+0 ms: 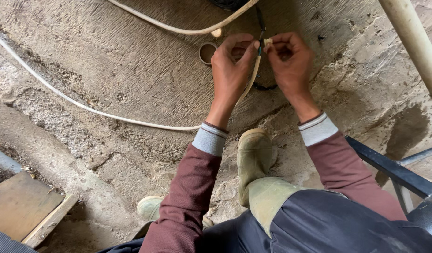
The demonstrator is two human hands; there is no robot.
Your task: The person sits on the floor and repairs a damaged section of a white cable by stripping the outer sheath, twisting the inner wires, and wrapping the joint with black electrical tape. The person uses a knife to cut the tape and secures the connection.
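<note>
Overhead, both hands meet above the rough concrete floor [131,70]: left hand [231,65] has its fingers closed on a cream cable [248,86] with thin dark wires [261,23] showing at its end. Right hand [291,61] pinches a small pale piece [268,42] just beside that end. A roll of tape [207,52] lies near the left hand, and a pale rubber boot [254,154] stands below the wrists.

I see a rough concrete floor [131,79], scored and dusty, with a damp patch [405,129] at right. A pale pipe [415,40] slants down the upper right corner. A dark metal frame [389,168] sits at the right edge. Wooden boards [24,206] lie lower left, beside a grey pipe [3,161]. Soft daylight, no hard shadows.
</note>
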